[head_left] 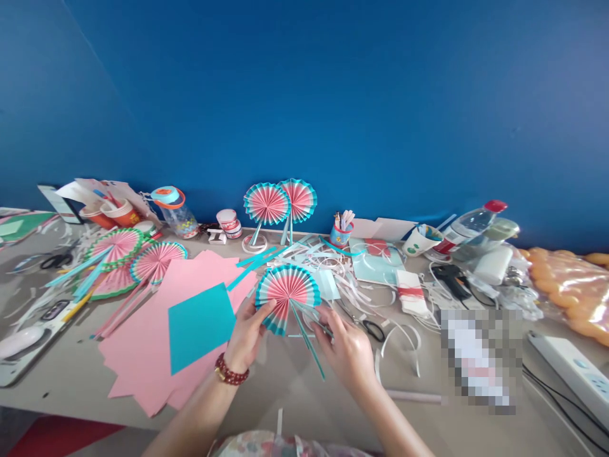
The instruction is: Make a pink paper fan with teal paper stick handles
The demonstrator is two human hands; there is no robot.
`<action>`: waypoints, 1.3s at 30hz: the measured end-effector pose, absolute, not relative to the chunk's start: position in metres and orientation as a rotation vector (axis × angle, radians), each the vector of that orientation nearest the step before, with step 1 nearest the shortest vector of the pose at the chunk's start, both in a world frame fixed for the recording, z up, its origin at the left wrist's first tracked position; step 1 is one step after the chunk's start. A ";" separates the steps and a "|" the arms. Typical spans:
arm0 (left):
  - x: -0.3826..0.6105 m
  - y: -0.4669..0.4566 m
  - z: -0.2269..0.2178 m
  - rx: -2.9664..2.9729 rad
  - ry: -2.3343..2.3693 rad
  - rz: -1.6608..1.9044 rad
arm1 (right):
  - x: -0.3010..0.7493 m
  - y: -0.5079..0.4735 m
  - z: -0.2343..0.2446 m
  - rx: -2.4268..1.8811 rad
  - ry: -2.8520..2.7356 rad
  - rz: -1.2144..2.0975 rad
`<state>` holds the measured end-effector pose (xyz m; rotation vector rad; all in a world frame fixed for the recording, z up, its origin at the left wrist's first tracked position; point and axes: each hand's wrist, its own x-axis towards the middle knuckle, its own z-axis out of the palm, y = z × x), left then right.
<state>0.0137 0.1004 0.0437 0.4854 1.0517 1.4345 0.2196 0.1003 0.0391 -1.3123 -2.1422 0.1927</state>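
A round pleated paper fan (289, 285), pink in the middle with a white band and a teal edge, is held up above the table. My left hand (245, 336) grips its left side, thumb on the front of the pleats. My right hand (346, 348) has its fingers closed around a narrow strip at the fan's lower right, partly hidden by the fingers. Another thin teal strip (311, 349) hangs down from the fan's centre. Beside my left hand, a teal paper sheet (200, 330) lies on a stack of pink paper (128, 343).
Two finished-looking fans (267, 204) stand against the blue wall. More fans (158, 261) lie at left. Paper scraps (352, 273), scissors (373, 330), a glue gun (451, 281), a plastic bottle (469, 227) and a power strip (573, 365) are at right.
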 end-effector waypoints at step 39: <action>0.011 0.102 0.040 0.552 1.099 1.312 | 0.233 0.110 0.045 -1.389 -2.088 0.493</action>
